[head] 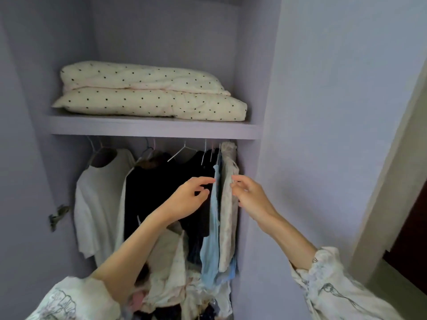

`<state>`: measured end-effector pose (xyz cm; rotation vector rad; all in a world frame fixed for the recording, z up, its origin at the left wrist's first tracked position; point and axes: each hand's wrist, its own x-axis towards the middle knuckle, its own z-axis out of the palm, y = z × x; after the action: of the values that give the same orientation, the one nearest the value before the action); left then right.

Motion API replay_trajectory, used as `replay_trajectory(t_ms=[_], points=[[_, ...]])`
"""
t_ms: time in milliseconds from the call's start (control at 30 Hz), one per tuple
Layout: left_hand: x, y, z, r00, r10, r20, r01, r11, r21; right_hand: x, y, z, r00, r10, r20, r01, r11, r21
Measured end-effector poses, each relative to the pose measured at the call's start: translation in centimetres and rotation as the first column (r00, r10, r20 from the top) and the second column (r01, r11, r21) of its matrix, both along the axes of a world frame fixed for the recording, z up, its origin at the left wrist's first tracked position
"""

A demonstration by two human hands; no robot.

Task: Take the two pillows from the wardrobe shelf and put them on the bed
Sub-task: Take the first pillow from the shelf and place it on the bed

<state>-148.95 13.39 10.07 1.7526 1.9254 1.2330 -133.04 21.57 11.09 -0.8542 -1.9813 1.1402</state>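
I am looking into an open lilac wardrobe (161,38) in soft, even light.

A shelf board (152,128) crosses it, with clothes on hangers (184,151) beneath: a white top (97,199), dark garments (159,181), a light blue piece (213,227). A metal hinge (57,215) sits on the left wall. To my right stands a pale wall (335,112), then a dark doorway (411,227).
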Motion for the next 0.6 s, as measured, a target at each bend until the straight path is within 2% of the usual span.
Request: replay_trajectory(t_ms=[233, 367, 600], points=[[-14.4, -0.2, 4.3, 0.992, 0.103, -0.076, -0.096, 0.991, 0.093, -13.5, 2.2, 4.5, 0.996, 0.084, -0.022, -0.081, 0.988, 0.129], [-21.0, 0.7, 7.4, 0.965, 0.199, -0.169, -0.167, 0.968, 0.187, -19.3, 4.2, 7.7, 0.995, 0.092, -0.044, -0.079, 0.967, 0.243], [-27.7, 5.4, 12.9, 0.907, 0.262, -0.329, -0.17, 0.944, 0.284, -26.0, 8.7, 13.2, 0.996, 0.061, -0.066, -0.019, 0.863, 0.505]])
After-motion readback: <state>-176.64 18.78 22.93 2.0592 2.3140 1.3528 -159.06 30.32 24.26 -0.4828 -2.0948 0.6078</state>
